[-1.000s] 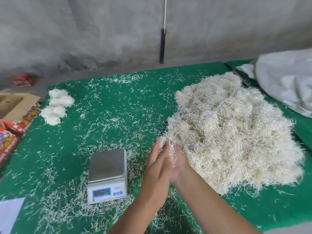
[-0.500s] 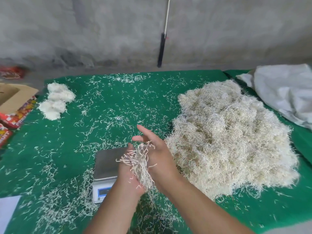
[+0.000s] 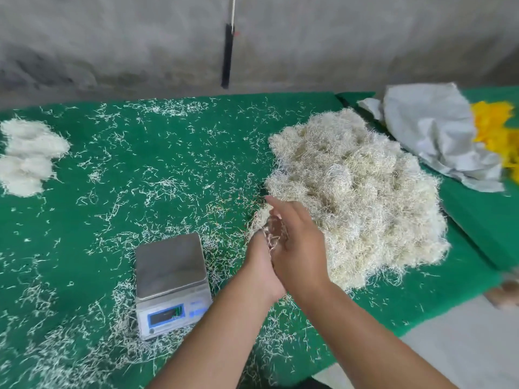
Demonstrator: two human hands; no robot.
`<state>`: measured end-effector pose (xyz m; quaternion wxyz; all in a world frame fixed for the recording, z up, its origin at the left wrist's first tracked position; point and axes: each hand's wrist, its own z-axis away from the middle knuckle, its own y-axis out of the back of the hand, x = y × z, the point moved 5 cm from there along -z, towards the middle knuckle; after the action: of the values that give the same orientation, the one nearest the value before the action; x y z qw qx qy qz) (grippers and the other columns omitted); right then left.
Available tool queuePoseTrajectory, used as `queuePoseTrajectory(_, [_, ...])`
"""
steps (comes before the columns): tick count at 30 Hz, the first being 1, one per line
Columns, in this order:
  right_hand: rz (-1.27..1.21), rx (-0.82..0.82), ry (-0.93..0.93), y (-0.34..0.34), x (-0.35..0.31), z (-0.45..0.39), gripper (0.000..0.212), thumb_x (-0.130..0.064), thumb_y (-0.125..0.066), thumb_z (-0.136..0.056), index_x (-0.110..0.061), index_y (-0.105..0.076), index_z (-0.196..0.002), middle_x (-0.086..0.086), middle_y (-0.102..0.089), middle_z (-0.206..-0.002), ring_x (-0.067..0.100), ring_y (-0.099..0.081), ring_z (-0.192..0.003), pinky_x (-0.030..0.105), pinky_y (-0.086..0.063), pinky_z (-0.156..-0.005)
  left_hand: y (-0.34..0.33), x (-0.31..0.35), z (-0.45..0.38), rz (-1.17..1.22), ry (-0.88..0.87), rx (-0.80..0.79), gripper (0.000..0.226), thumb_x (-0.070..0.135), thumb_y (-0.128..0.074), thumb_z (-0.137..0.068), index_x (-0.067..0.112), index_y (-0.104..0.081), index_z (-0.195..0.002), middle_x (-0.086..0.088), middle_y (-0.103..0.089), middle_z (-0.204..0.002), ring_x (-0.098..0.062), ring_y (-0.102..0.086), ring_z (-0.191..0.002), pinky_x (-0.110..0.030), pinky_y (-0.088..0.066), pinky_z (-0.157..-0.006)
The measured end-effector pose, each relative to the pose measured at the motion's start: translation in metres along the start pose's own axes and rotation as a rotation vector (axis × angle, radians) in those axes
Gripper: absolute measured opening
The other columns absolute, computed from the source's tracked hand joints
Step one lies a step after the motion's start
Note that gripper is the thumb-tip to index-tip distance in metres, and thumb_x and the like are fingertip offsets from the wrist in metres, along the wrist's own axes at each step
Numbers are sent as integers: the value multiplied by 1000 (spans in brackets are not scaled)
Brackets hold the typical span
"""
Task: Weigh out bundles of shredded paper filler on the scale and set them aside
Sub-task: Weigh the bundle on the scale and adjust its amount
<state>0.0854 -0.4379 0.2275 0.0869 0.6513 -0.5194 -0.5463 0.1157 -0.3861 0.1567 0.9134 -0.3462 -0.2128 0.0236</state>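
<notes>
Between the two palms sits a small wad of off-white shredded paper filler [image 3: 262, 220]. Right hand [image 3: 295, 242] lies over it with fingers straight and together; left hand [image 3: 261, 265] is underneath, fingers mostly hidden by the right hand and the wad, so can't tell how they lie. Only the wad's top edge shows past the fingertips.

Just left of the hands: one white digital scale with a bare steel platform [image 3: 171, 276]. Blue display is lit, digits blurred, unreadable; the small label beside the buttons can't be read either.

Just right of the hands, touching the right hand's edge: one big loose heap of cream shredded paper [image 3: 356, 192].

Far left: cluster of white filler bundles [image 3: 28, 158], looks like four, cut off by the frame edge, so count is unsure.

All on a green felt-like mat [image 3: 168, 153] littered with stray shreds.

Back right: crumpled grey-white sack [image 3: 438, 130], with yellow shredded material [image 3: 497, 127] partly hidden behind it and cut off at the frame. Black strap [image 3: 227, 56] hangs on the concrete wall. Blurred skin-toned shape [image 3: 505, 294] at the right edge, unidentifiable.
</notes>
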Motion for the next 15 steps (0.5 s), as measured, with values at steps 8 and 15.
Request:
queuePoseTrajectory(8, [95, -112, -148, 5, 77, 3, 62, -19, -58, -102, -35, -40, -159, -3, -57, -149, 12, -63, -118, 35, -56, -100, -15, -14, -21, -3, 53, 2, 57, 70, -56, -93, 21, -67, -120, -9, -74, -123, -32, -73, -111, -57, -52, -101])
queuePoseTrajectory(15, [-638, -345, -416, -2, 71, 23, 72, -48, -58, -98, -66, -19, -156, -45, -22, -160, -23, -23, -145, 19, -24, -118, -16, -13, -33, -64, -202, 263, 44, 63, -62, -95, 24, -82, -97, -8, -80, -102, -21, -78, -88, -39, -57, -78])
